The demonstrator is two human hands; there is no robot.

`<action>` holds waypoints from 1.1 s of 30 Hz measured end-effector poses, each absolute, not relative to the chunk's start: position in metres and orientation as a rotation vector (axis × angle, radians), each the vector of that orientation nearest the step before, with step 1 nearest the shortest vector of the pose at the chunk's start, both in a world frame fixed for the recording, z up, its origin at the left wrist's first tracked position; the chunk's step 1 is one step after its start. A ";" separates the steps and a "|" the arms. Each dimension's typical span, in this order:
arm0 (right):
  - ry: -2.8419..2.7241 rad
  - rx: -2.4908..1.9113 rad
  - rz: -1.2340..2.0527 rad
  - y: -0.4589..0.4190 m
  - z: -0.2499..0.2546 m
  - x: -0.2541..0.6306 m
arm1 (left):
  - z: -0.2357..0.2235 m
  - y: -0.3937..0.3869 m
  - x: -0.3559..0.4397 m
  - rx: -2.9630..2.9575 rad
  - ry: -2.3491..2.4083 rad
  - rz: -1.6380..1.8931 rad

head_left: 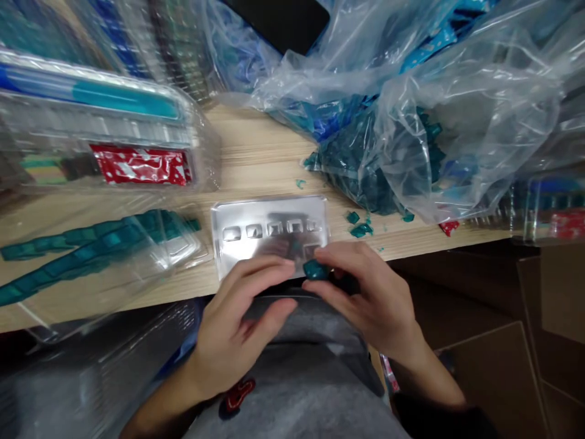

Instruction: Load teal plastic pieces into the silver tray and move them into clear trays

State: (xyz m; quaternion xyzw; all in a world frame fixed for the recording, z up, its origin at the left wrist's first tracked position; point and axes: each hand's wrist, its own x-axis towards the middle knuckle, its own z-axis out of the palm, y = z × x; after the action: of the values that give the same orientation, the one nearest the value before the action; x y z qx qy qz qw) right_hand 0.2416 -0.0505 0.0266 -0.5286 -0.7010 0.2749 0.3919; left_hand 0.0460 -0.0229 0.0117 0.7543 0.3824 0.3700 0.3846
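At your two o'clock slumps a clear plastic bag of teal pieces; at ten, a clear plastic box with a red label; at nine, teal strips.

Small teal piece over clear blister tray.

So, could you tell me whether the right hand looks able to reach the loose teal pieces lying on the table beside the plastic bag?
Probably yes: the loose teal pieces lie on bare wood just beyond the right hand, with nothing between, though its fingers already pinch a teal piece.
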 end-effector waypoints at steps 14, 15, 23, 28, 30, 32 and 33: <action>-1.555 -1.266 0.793 -0.055 0.028 0.232 | 0.023 -0.023 0.065 1.748 0.981 0.901; -1.524 -1.270 0.767 -0.055 0.026 0.231 | 0.022 -0.023 0.067 1.733 0.996 0.922; -1.269 -1.209 0.862 -0.066 0.007 0.217 | 0.013 -0.026 0.075 1.541 0.994 0.915; -1.326 -1.398 0.807 -0.056 0.004 0.244 | 0.001 -0.027 0.065 1.740 1.008 0.945; -1.542 -1.500 0.652 -0.045 0.004 0.260 | -0.002 -0.025 0.058 1.888 1.035 0.972; -1.772 -1.547 0.552 -0.035 0.006 0.272 | -0.004 -0.022 0.051 2.018 1.048 0.963; -1.877 -1.557 0.523 -0.029 0.007 0.276 | -0.004 -0.021 0.049 2.070 1.048 0.947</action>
State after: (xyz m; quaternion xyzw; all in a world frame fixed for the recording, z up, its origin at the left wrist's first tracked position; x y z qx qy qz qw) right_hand 0.2760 -0.0295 0.0073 -0.5920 -0.7133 0.1988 0.3182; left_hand 0.0490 -0.0209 -0.0045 0.7847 0.3971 0.3590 0.3126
